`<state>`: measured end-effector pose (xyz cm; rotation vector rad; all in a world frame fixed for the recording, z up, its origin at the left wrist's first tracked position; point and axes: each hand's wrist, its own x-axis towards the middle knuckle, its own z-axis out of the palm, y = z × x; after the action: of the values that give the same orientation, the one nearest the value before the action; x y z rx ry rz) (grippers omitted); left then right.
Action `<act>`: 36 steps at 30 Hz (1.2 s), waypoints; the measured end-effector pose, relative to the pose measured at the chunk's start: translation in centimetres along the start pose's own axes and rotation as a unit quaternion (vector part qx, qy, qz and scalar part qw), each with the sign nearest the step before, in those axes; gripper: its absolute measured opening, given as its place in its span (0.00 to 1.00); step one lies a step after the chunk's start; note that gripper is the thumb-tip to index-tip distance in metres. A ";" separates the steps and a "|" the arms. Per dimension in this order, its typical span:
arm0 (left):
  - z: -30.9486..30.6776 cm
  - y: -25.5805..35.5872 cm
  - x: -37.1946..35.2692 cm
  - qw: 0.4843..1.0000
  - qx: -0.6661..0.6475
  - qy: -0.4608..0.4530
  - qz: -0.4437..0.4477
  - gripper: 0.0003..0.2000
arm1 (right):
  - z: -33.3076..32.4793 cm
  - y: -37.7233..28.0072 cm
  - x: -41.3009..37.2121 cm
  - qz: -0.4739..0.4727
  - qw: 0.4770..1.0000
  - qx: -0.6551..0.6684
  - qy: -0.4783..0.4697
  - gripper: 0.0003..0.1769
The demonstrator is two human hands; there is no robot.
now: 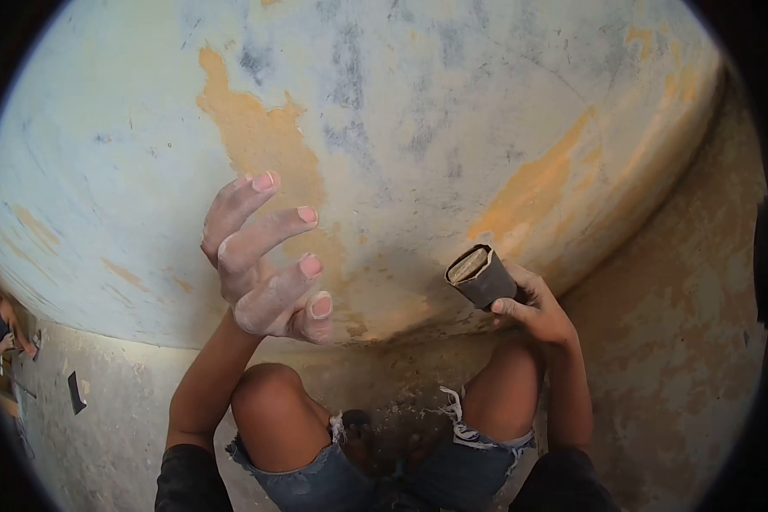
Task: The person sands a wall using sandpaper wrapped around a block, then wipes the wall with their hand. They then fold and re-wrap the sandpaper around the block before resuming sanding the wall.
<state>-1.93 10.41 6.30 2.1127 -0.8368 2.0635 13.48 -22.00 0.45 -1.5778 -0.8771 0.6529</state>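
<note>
My left hand (264,264) is raised in front of a large curved surface (418,111), its fingers apart and bent, dusted with pale powder. Nothing is in it. My right hand (533,309) grips a sanding block (484,277), a flat core wrapped in dark sandpaper, with the thumb along its lower side. The block's open end faces up and left, close to the curved surface; whether it touches cannot be made out. Whitish paint covers that surface, with bare yellow-orange patches (264,132) and grey-blue smudges.
My bent knees (273,410) are below the curved surface's lower edge. A dark strip (77,392) lies on the dusty concrete floor (119,444) at left. Another person's hand (30,343) shows at the far left edge. Brown-stained floor (666,341) extends to the right.
</note>
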 end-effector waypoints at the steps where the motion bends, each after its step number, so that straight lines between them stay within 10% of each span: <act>1: 0.6 -0.4 -0.6 1.000 0.014 -0.012 0.025 0.12 | 0.9 0.4 0.0 -0.029 0.999 0.033 0.023 0.21; 16: 3.9 0.0 -11.1 0.984 0.167 0.038 -0.049 0.18 | 9.1 14.0 2.0 -0.035 0.949 0.191 0.247 0.14; 25: 4.9 -0.5 -14.5 0.983 0.150 0.072 -0.071 0.21 | 8.6 6.2 3.1 -0.058 0.898 0.133 0.416 0.16; 28: 4.8 0.7 -12.5 0.981 0.128 0.099 -0.104 0.21 | 10.1 13.9 1.2 0.054 0.897 0.139 0.417 0.15; 36: 4.5 2.0 -11.4 0.976 0.144 0.092 -0.137 0.24 | 11.0 14.5 2.5 -0.028 0.916 0.168 0.363 0.13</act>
<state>1.89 10.58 -5.48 1.9819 -0.2165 2.2891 8.67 -14.62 -15.66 -1.3194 -0.2304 0.1242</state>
